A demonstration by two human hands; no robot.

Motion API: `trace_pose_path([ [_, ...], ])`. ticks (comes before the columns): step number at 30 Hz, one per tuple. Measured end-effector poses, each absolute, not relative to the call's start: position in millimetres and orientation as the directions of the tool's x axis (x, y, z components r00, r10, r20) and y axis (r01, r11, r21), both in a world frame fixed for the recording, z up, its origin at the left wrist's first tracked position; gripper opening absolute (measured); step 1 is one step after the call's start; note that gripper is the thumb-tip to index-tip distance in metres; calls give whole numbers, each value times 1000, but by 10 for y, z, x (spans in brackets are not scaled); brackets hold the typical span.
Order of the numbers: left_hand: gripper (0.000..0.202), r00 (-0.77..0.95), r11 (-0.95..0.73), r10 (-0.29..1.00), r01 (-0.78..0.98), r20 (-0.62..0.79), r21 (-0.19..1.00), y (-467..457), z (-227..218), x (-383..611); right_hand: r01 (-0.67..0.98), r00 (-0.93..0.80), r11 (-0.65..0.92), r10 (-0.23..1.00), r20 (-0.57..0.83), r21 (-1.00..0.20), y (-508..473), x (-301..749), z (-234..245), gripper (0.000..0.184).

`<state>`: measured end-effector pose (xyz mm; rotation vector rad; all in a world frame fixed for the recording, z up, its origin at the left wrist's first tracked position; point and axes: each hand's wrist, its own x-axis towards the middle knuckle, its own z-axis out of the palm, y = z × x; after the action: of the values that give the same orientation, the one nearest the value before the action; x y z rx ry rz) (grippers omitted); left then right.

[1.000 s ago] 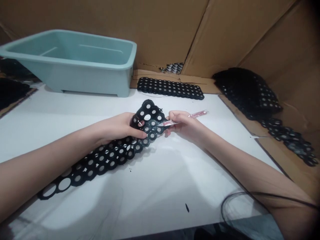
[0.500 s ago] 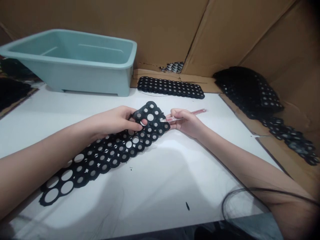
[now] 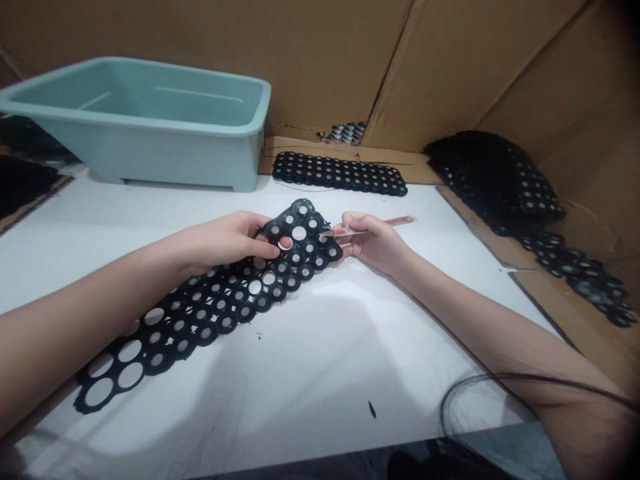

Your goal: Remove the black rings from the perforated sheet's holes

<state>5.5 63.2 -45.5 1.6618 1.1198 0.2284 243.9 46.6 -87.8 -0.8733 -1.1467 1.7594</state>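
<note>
Left hand (image 3: pixel 225 240) is at centre-left of the frame, fingers curled over the upper end of a black perforated sheet of joined rings (image 3: pixel 226 321), gripping it with the thumb side hard to make out. Right hand (image 3: pixel 375 243) is just right of centre, pinching a slim pink translucent tool (image 3: pixel 395 220) between thumb and fingers; its pointed end reaches the sheet's upper right edge, and the rest of that hand sits just beside the sheet. The sheet's long axis runs diagonally from the hands down to the lower left of the frame, its lower part lying on a white table (image 3: pixel 320 373). The left hand and forearm are nearer most of its length, while the right hand is only at its upper end. At upper left stands a pale teal plastic tub (image 3: pixel 135 157). Behind the hands lies a strip of similar black ring sheet (image 3: pixel 340 172), and more are heaped at right (image 3: pixel 493 180) against cardboard walling (image 3: pixel 300 60).
</note>
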Motion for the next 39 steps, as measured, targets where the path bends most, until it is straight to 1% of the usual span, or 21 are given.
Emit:
trace_pose_path([
  [7, 19, 553, 38, 739, 536, -385, 843, 639, -449, 44, -293, -393, -208, 916, -81, -933, 468, 2437, -885, 15],
  [12, 19, 584, 5, 720, 536, -375, 844, 674, -467, 14, -298, -393, -198, 917, -68, -934, 473, 2438, -889, 15],
  [19, 20, 590, -52, 715, 579, -375, 814, 722, -471, -24, -290, -365, -196, 927, -81, -937, 481, 2457, -902, 14],
  [22, 26, 607, -67, 702, 577, -373, 814, 773, -492, -75, -281, -377, -205, 922, -88, -938, 473, 2462, -905, 14],
  [28, 41, 598, -104, 717, 600, -358, 794, 852, -493, -172, -206, -415, -197, 905, -97, -959, 431, 2391, -930, 20],
  [33, 43, 600, -87, 707, 599, -375, 796, 854, -448, -199, -208, -379, -183, 921, -93, -961, 402, 2323, -934, 23],
  [37, 53, 608, -99, 697, 606, -380, 789, 883, -453, -238, -205, -354, -197, 928, -115, -959, 393, 2296, -925, 24],
  [39, 59, 622, -132, 682, 622, -384, 772, 887, -468, -246, -200, -344, -193, 932, -115, -961, 390, 2285, -923, 25],
])
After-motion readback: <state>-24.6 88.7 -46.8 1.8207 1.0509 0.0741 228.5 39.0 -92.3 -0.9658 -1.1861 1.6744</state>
